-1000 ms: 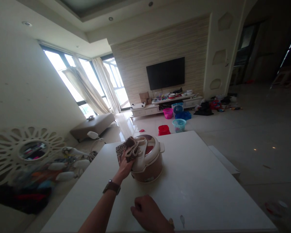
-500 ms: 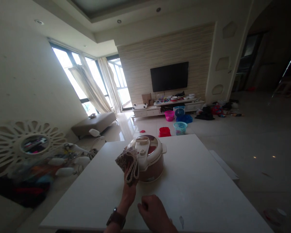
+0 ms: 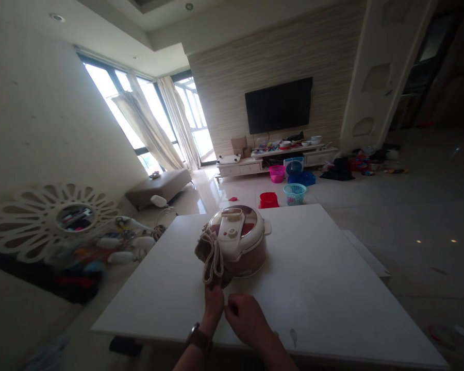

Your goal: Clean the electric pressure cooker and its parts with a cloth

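A cream-and-brown electric cooker (image 3: pixel 249 257) with a closed lid stands on the white table (image 3: pixel 317 288). My left hand (image 3: pixel 214 301), with a watch at its wrist, holds a folded patterned cloth (image 3: pixel 213 256) against the cooker's front left side. The cloth hides most of those fingers. Close beside it, to the right, my right hand (image 3: pixel 247 315) is closed in a fist over the table near its front edge. Nothing shows in that fist.
Beyond the table are a red stool (image 3: pixel 268 200), a teal basket (image 3: pixel 295 194) and a pink basket (image 3: pixel 277 173) on the floor. A flower-shaped mirror frame (image 3: pixel 21 219) and assorted clutter lie at left. A grey bench (image 3: pixel 160 186) stands by the window.
My left hand has shifted the cloth down along the cooker's side, and the cloth looks more bunched. My right fist has come closer to my left wrist. The camera view has tilted.
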Demonstrator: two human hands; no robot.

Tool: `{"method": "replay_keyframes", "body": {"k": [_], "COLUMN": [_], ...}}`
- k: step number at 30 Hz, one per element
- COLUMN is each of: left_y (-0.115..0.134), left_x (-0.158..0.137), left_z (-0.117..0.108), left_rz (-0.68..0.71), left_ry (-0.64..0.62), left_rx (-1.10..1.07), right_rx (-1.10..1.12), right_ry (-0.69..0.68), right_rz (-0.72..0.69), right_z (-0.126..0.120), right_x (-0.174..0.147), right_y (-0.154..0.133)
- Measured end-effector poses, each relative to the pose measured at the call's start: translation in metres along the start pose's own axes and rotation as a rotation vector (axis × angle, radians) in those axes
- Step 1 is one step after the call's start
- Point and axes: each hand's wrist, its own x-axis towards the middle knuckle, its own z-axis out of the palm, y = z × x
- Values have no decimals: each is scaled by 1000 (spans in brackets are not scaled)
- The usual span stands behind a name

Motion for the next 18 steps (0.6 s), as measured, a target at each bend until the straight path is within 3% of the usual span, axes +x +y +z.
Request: {"method": "replay_keyframes", "body": {"k": [2,4,7,10,13,18], "left_y": [-14,-19,-13,2,18,22], "left_x": [-18,-30,-39,-42,-40,-30], "left_z": [-17,-33,-48,-49,-30,34], "left_rz": [-42,-174,-482,-581,-546,-485], "left_ry": [43,82,190,222,221,140], "left_rx": [1,-81,-357,-560,-632,-654], "right_rx": [18,40,57,107,169,286], "right_ry": [-1,10,50,99,163,284], "right_rz": [-2,-1,11,27,46,90], "right_z": [-4,-8,-11,-12,-14,-20], "right_x": [0,1,2,4,6,11], "right_y": [-1,-3,-4,-1,4,17]}}
